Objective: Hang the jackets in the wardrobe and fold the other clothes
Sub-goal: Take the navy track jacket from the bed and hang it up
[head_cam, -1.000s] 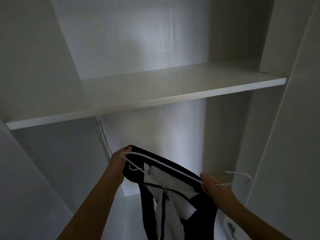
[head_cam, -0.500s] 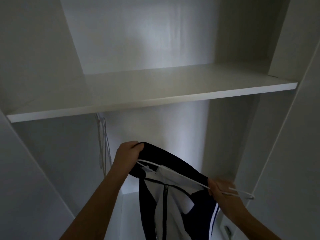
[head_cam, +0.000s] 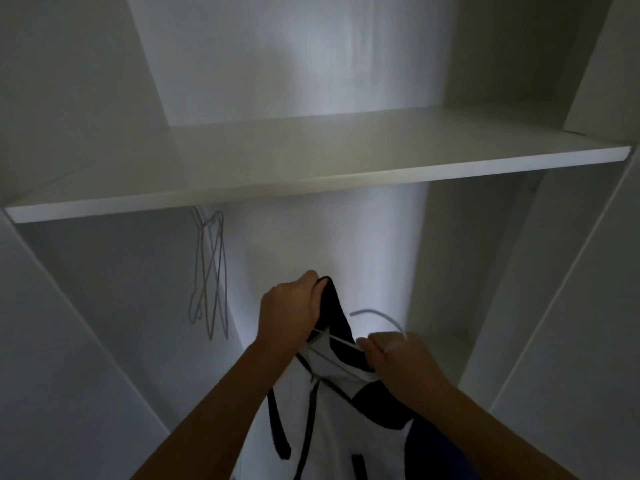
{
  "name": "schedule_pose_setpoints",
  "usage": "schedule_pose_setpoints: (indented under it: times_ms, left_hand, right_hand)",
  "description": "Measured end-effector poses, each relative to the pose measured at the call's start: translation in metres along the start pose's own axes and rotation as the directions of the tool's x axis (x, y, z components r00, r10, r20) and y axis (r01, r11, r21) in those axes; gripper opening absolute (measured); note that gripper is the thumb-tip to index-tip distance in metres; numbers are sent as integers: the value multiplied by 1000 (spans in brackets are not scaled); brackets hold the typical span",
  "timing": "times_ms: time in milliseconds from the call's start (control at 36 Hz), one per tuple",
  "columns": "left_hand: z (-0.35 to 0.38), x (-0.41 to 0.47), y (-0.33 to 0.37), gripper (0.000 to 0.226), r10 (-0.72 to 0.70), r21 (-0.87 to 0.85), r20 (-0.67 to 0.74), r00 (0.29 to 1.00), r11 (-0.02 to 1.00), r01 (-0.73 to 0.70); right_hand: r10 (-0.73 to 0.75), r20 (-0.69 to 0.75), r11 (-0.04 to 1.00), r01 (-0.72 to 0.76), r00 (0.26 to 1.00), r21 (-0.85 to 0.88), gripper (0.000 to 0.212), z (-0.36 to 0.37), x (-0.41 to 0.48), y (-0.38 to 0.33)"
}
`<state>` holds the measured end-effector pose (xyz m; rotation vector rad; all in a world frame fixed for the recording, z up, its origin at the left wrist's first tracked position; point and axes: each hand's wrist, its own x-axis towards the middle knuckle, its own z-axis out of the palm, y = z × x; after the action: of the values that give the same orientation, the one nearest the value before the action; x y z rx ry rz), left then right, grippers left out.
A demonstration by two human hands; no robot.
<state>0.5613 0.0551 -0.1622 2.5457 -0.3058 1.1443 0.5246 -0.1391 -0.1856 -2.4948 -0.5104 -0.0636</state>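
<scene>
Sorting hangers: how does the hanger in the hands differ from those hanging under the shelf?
The held hanger carries the black-and-white jacket; the spare hangers are bare. The held hanger is tilted in the right hand, its hook free; the spare hangers hang straight down under the shelf. Both are thin pale wire.

The black and white cloth jacket (head_cam: 346, 434) is white down the front, with a black collar and black patches by the shoulder. A thin dark zip line (head_cam: 309, 420) runs down the white part. Low on the right the cloth looks dark blue. The thin white wire hanger (head_cam: 371, 310) is plain. The flat white wooden shelf (head_cam: 311, 161) and the plain white wardrobe walls (head_cam: 104, 306) look grey in the shade. The bare wire hangers (head_cam: 211, 271) are pale grey.
</scene>
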Motion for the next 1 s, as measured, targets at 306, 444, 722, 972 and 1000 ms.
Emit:
schedule_pose_setpoints:
  times_ms: [306, 444, 722, 972, 1000]
  left_hand:
    - [-10, -1, -10, 44, -312, -385, 176, 934, 851, 357]
    - [-23, -8, -50, 39, -429, -20, 489, 759, 865, 502]
    - [-2, 8, -20, 41, 83, -146, 634, 769, 989, 14]
    - [-7, 48, -5, 26, 6, -511, 739, 674, 657, 554]
    - [-4, 50, -4, 25, -136, -553, 737, 662, 443, 706]
  right_hand:
    - [252, 201, 948, -283, 947, 143, 50, 4, 60, 15]
    - [114, 214, 949, -169, 970, 265, 31, -42, 59, 10]
    - [-106, 134, 986, 88, 985, 138, 19, -59, 52, -7]
    - [-51, 170, 989, 26, 984, 148, 17, -86, 40, 18]
    - [-49, 172, 990, 25, 984, 139, 16, -88, 39, 19]
